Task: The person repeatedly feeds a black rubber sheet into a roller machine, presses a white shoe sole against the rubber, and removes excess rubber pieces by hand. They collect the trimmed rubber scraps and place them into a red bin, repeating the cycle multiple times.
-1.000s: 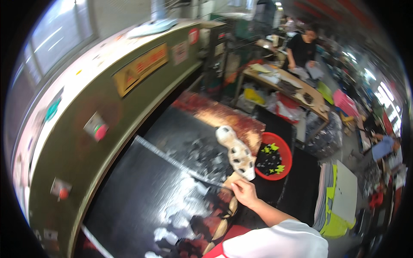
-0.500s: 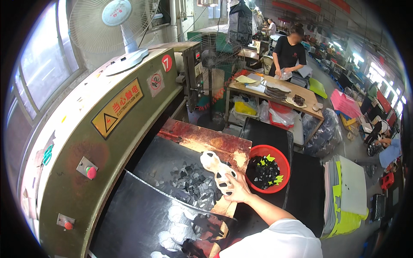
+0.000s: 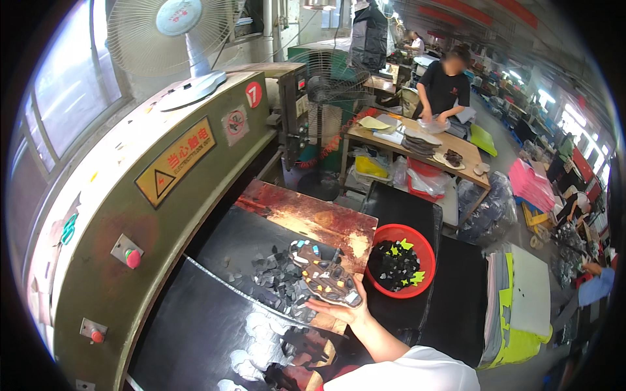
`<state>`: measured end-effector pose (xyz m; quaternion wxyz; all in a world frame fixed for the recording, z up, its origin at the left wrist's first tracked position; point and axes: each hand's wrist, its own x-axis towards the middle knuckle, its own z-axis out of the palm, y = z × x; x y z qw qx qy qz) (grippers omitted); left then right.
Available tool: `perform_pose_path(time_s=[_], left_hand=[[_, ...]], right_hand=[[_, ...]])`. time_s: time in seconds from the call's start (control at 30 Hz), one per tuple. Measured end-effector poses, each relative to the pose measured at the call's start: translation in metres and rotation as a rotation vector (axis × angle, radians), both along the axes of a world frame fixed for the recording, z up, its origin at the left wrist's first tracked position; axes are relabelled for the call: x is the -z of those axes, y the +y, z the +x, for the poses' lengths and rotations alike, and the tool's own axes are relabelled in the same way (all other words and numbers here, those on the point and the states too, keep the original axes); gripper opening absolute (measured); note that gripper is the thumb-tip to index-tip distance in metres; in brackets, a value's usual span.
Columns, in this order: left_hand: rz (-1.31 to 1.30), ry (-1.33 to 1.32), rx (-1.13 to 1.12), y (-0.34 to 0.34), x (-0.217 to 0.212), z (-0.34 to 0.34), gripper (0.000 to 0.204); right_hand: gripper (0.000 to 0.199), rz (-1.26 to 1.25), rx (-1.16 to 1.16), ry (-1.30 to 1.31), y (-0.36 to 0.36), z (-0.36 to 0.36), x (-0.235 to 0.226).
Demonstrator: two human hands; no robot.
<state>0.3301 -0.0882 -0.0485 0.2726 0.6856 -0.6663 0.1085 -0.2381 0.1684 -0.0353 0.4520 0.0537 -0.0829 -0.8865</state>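
My right hand (image 3: 349, 307) holds a shoe-sole-shaped cutting die (image 3: 324, 274), palm up, with the fingers beneath its near end and the thumb at the right side. The upward face is dark brown, dotted with orange, white and blue bits. Beneath and left of it, small black cut pieces (image 3: 274, 277) lie scattered on a black sheet (image 3: 251, 231). That sheet rests on a worn reddish-brown board (image 3: 306, 212). Just right of the hand stands a red bowl (image 3: 425, 274) of black scraps and several yellow-green ones. My left hand is not in view.
A green press beam (image 3: 176, 169) with red buttons spans the left, a fan (image 3: 189, 52) on top. Pale patches and cut-out black material (image 3: 287, 345) lie at the near edge. Stacked sheets (image 3: 521, 293) stand right. A person (image 3: 445, 88) works at a table (image 3: 469, 166) behind.
My right hand has turned palm up, so the cutting die shows its brown, dotted face where the pale face with dark openings was. It has moved slightly left and nearer.
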Motion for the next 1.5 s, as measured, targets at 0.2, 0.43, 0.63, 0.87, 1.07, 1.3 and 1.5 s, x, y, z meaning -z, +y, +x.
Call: perform_pose_path(time_s=[0.2, 0.43, 0.63, 0.87, 1.07, 1.3, 1.5], left_hand=[[0.035, 0.113, 0.024, 0.002, 0.001, 0.003, 0.03], [0.31, 0.57, 0.017, 0.0, 0.012, 0.001, 0.034], [0.07, 0.383, 0.091, 0.017, 0.016, -0.002, 0.029], [0.151, 0.387, 0.058, 0.019, 0.003, -0.011, 0.027], [0.126, 0.333, 0.09, 0.021, 0.004, -0.01, 0.029], [0.139, 0.34, 0.103, 0.002, -0.005, -0.016, 0.029], [0.078, 0.364, 0.122, -0.045, 0.0, -0.019, 0.029]], right_hand=[[0.086, 0.208, -0.173, 0.0, -0.013, -0.005, -0.007], [0.036, 0.631, 0.11, 0.32, -0.06, 0.036, -0.05], [0.091, 0.544, -0.127, 0.811, -0.095, 0.145, -0.072], [0.095, 0.589, -0.306, 1.592, -0.211, 0.273, -0.062], [0.087, 0.897, 0.062, 2.341, -0.274, 0.399, -0.023], [0.095, 0.817, 0.234, 2.546, -0.289, 0.412, -0.003], [0.051, 0.373, 0.203, 2.572, -0.294, 0.371, -0.023]])
